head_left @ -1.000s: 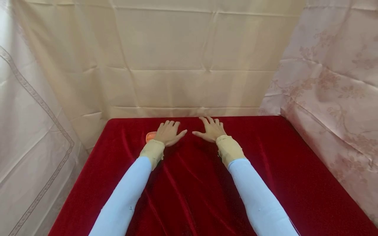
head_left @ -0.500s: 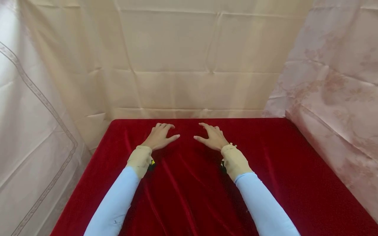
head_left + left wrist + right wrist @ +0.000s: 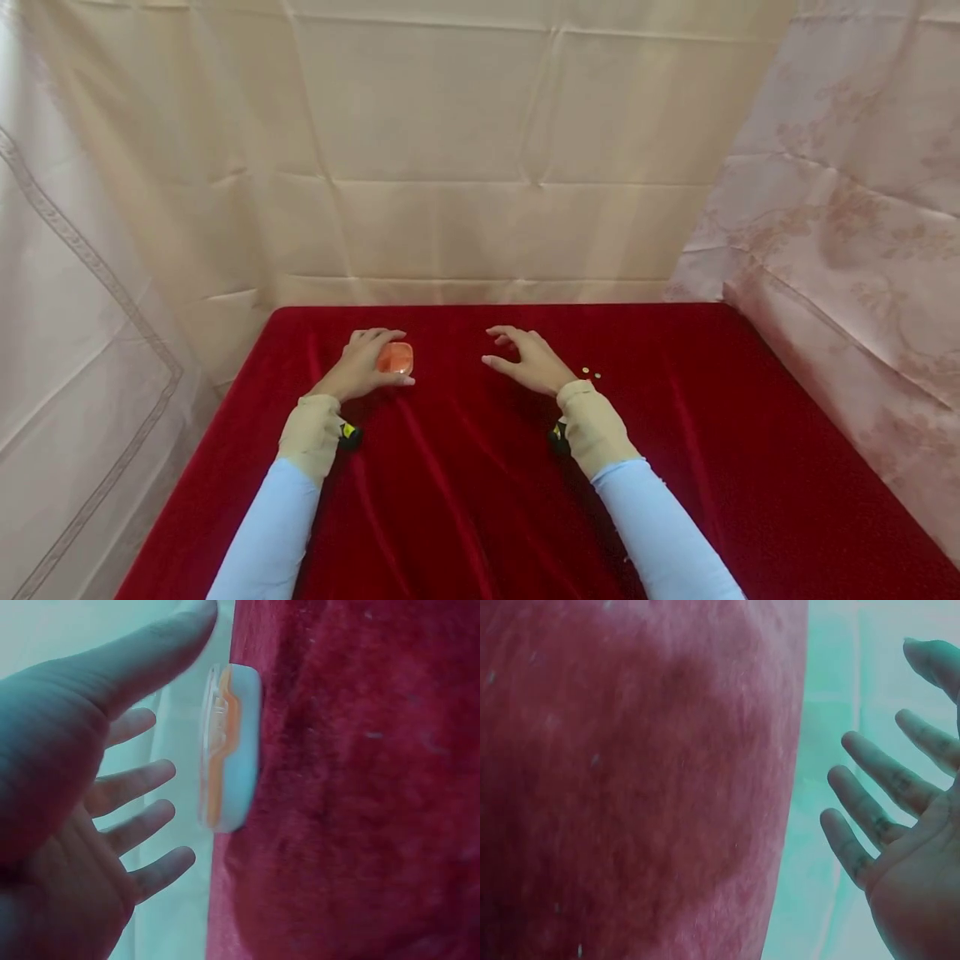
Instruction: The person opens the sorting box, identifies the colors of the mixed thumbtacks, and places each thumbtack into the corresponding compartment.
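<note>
A small box (image 3: 399, 358) with an orange, see-through top lies on the red cloth, left of the middle. The left wrist view shows its side: a pale base (image 3: 244, 742), an orange band and a clear lid. My left hand (image 3: 358, 369) is just left of it, thumb and fingers spread on either side; in the left wrist view the hand (image 3: 60, 772) appears apart from the box. To the right, my right hand (image 3: 534, 364) hovers over the cloth with relaxed fingers and holds nothing; the right wrist view shows that palm (image 3: 922, 877) bare.
Two tiny yellowish discs (image 3: 586, 370) lie on the red cloth (image 3: 465, 467) just right of my right hand. A beige curtain (image 3: 450, 225) hangs behind the table, with pale curtains at the left (image 3: 67, 333) and right (image 3: 847, 250).
My left hand has moved left and toward me, uncovering the box it had hidden. My right hand has come slightly nearer, and the small discs beside it now show.
</note>
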